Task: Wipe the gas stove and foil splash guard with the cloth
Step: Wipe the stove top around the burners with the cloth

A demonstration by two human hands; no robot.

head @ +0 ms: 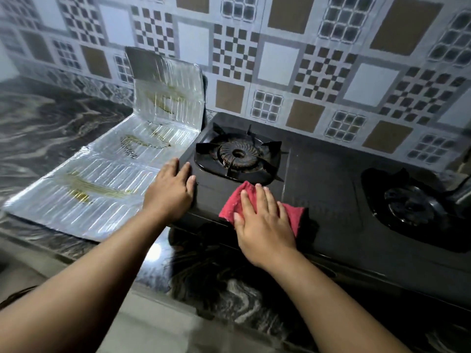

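Note:
A black two-burner gas stove (pixel 326 179) stands on the counter against the tiled wall. A folded red cloth (pixel 246 197) lies on its top in front of the left burner (pixel 238 155), and my right hand (pixel 262 220) presses flat on it. My left hand (pixel 170 189) rests palm down on the stove's front left corner, fingers spread, holding nothing. The silver foil splash guard (pixel 109 179) lies unfolded on the counter left of the stove, its far panel (pixel 168 93) propped up against the wall, with yellowish grease streaks on its panels.
The right burner (pixel 413 207) sits near the frame's right edge with a dark handle-like object (pixel 461 192) beside it. Dark marbled counter (pixel 51 123) stretches to the left and along the front edge (pixel 229 289). Patterned tiles (pixel 280 59) cover the wall behind.

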